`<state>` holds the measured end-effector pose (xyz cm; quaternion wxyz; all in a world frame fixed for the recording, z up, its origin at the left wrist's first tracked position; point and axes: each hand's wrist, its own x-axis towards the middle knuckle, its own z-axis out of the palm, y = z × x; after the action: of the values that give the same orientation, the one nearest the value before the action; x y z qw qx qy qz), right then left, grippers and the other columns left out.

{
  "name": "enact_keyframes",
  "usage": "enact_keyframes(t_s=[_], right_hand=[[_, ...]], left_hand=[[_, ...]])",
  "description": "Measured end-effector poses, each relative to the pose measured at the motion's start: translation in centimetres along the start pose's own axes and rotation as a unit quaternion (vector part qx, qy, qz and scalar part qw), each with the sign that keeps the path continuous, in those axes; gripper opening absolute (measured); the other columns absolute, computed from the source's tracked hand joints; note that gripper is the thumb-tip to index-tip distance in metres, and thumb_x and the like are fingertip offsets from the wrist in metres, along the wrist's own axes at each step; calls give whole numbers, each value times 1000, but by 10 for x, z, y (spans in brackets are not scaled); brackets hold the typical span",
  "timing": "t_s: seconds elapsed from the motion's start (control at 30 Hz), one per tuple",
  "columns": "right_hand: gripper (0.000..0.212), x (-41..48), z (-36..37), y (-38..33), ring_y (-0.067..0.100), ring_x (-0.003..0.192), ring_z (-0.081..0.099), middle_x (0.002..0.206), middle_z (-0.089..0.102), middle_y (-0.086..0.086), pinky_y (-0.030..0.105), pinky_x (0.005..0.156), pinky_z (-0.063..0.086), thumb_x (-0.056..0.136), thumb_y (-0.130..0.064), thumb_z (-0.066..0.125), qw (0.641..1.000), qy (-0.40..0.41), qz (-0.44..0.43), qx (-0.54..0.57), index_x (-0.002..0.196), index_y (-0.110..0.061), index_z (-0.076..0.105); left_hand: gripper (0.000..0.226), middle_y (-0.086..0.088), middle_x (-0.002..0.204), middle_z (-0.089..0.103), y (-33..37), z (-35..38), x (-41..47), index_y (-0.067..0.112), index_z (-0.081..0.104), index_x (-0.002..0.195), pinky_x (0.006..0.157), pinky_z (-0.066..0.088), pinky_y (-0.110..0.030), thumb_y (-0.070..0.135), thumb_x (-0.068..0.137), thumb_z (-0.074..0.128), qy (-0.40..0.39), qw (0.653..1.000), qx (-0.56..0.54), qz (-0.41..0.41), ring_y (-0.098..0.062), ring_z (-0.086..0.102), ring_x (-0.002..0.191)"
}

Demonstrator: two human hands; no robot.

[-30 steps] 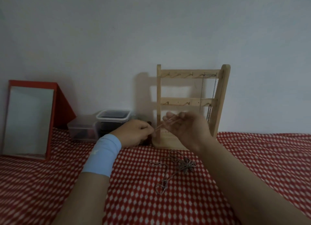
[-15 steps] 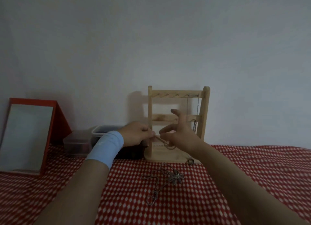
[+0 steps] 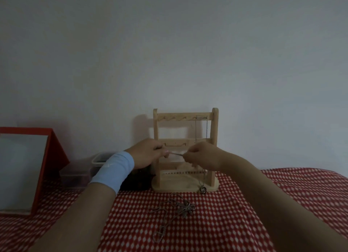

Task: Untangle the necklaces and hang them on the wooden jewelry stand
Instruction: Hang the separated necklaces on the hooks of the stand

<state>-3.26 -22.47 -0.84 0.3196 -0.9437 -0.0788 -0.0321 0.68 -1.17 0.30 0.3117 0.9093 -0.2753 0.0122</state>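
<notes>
Here, both hands, left and right, are each pinching an end of a thin chain, stretching it before the stand at the surface's back edge.

behind my hands i see a jewelry stand of pale, matt bare wood. below my hands, a dull metal necklace lies on red-and-white checked cloth; left of my left hand sits a cloudy plastic box.
</notes>
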Motion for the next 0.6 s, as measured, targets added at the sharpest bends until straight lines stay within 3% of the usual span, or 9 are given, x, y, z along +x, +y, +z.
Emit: enact_keyframes(t_s=[0.07, 0.13, 0.23, 0.37, 0.43, 0.53, 0.6], right_hand=[[37, 0, -3, 3, 16, 77, 66, 86, 78, 5, 31, 77, 51, 105, -36, 48, 993, 2, 0, 116, 91, -9, 70], [32, 1, -3, 6, 21, 72, 68, 71, 73, 4, 39, 81, 55, 106, -28, 47, 966, 8, 9, 258, 86, -8, 61], [29, 9, 0, 10, 18, 56, 56, 67, 57, 5, 34, 62, 55, 108, -24, 46, 944, 77, 31, 321, 86, -8, 57], [31, 19, 4, 8, 15, 55, 64, 79, 68, 6, 27, 53, 55, 108, -26, 47, 950, 155, 38, 268, 94, -4, 63], [30, 25, 6, 9, 10, 52, 64, 78, 73, 3, 26, 52, 56, 106, -30, 49, 963, 202, 30, 175, 90, -11, 65], [31, 35, 12, 14, 12, 58, 67, 72, 73, -4, 34, 63, 61, 102, -41, 55, 961, 270, 53, 19, 83, -20, 69], [37, 40, 19, 18, 15, 61, 68, 69, 72, -4, 36, 63, 62, 99, -47, 58, 955, 285, 76, -24, 79, -19, 71]], left_hand=[[25, 13, 77, 59, -7, 2, 5, 25, 66, 78, 63, 38, -19, 29, 99, 52, 51, 998, -30, 3, -7, 55, 74], [24, 12, 84, 63, -13, 3, 11, 26, 67, 79, 66, 38, -19, 30, 98, 53, 108, 993, -49, 2, -6, 57, 81], [24, 5, 85, 65, -19, 7, 19, 21, 68, 81, 61, 36, -20, 33, 97, 54, 161, 987, -17, -24, -5, 56, 76], [33, 0, 79, 67, -22, 14, 30, 12, 70, 79, 57, 38, -23, 38, 95, 56, 244, 967, 19, -63, -13, 59, 73], [41, -4, 68, 65, -23, 17, 35, 8, 66, 68, 51, 36, -22, 39, 93, 57, 274, 957, 32, -84, -16, 59, 64], [52, -1, 51, 51, -24, 24, 37, 14, 47, 50, 45, 30, -23, 40, 93, 58, 297, 947, 43, -113, -15, 49, 49], [55, -3, 47, 49, -26, 30, 36, 16, 42, 46, 44, 34, -23, 40, 92, 59, 295, 946, 35, -129, -16, 49, 45]])
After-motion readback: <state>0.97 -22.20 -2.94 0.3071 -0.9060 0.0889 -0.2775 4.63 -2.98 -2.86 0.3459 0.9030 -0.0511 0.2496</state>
